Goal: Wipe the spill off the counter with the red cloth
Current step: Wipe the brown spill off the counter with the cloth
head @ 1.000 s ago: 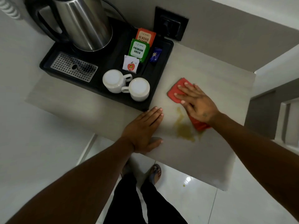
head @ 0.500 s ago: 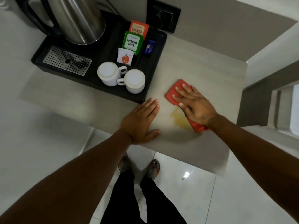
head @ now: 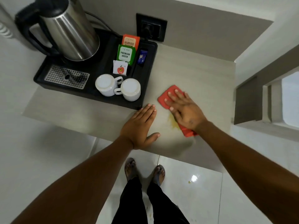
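Note:
The red cloth (head: pixel 165 97) lies flat on the pale grey counter (head: pixel 202 78), right of the tray. My right hand (head: pixel 184 109) presses down on it with fingers spread, covering most of it; a corner of the cloth sticks out behind my wrist. A small yellowish spill (head: pixel 172 122) shows on the counter just left of the cloth, under the edge of my palm. My left hand (head: pixel 140 125) rests flat on the counter near its front edge, fingers together, holding nothing.
A black tray (head: pixel 145 104) on the left of the counter holds a steel kettle (head: pixel 69 33), two upturned white cups (head: pixel 118 88) and tea sachets (head: pixel 126 54). A wall socket (head: pixel 151 27) sits behind. The counter's front edge drops to a tiled floor with a yellow drip (head: pixel 189 181).
My right hand has slid the red cloth left and toward me over the spill, and the visible yellow patch has shrunk a lot. My left hand stays flat in place.

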